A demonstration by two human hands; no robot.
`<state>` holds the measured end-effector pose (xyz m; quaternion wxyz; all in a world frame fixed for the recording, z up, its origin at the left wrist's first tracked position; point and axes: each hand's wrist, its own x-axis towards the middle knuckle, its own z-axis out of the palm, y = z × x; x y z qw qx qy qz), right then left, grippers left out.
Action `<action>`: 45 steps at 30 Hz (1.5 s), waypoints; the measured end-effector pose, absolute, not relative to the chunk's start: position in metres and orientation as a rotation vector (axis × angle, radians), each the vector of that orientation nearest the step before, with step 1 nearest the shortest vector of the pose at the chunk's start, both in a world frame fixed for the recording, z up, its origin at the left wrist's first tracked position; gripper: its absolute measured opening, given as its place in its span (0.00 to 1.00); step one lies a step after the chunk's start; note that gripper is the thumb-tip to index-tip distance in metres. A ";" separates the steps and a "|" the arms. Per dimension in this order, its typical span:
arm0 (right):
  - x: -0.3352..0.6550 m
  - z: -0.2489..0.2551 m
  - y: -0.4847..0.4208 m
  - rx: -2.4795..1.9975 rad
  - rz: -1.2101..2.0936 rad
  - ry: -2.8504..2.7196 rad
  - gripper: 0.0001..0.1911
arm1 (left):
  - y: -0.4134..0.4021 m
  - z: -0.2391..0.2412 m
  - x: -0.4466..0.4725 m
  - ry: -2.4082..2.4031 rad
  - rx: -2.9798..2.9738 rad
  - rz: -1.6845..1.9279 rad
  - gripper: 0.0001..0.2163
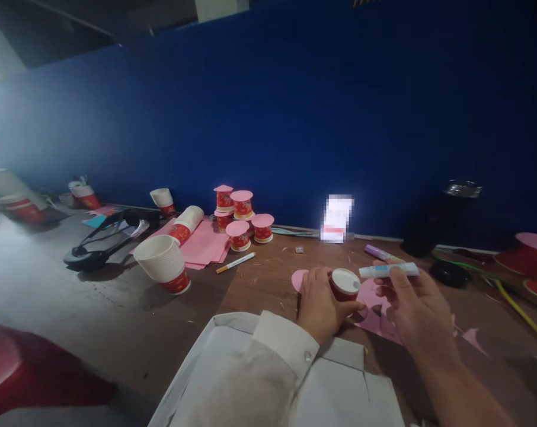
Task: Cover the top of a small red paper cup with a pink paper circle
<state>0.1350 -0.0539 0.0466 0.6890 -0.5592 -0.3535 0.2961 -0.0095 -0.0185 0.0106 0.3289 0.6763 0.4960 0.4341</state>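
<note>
My left hand (319, 302) is wrapped round a short red paper cup (345, 283) on the table, its white round end facing up. In my right hand (417, 305) is a slim white tube of glue (388, 270) with a blue label, gripped between thumb and fingers. The tube lies nearly level, its narrow tip just right of the cup's rim; I cannot tell whether they touch. Beside my left hand lies a pink paper disc (299, 280), partly covered by it. Pink paper with cut-outs (379, 320) spreads beneath my right hand.
Several red cups with pink discs on top (239, 234) stand at the back. To the left are stacked paper cups (162, 264), pink sheets (206, 252), a marker (235, 263) and a black strap (104, 249). A lit phone (336, 219) leans against the blue partition (268, 118).
</note>
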 end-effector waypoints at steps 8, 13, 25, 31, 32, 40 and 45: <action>0.136 0.055 -0.058 -1.449 0.483 -0.944 0.28 | -0.019 0.014 -0.011 1.291 1.833 1.089 0.26; 0.141 0.052 -0.057 -1.587 0.398 -1.084 0.27 | -0.020 0.016 -0.013 1.264 1.848 1.088 0.25; 0.141 0.055 -0.057 -1.615 0.416 -0.977 0.31 | -0.020 0.016 -0.014 1.221 1.902 1.068 0.27; 0.146 0.045 -0.052 -1.658 0.316 -1.147 0.28 | -0.020 0.017 -0.015 1.235 1.879 1.046 0.28; 0.147 0.044 -0.051 -1.652 0.296 -1.167 0.27 | -0.020 0.018 -0.015 1.233 1.874 1.049 0.28; 0.138 0.055 -0.058 -1.569 0.280 -1.101 0.23 | -0.018 0.016 -0.015 1.207 1.872 1.042 0.30; 0.134 0.056 -0.059 -1.545 0.368 -1.035 0.29 | -0.016 0.010 -0.011 1.243 1.836 1.088 0.40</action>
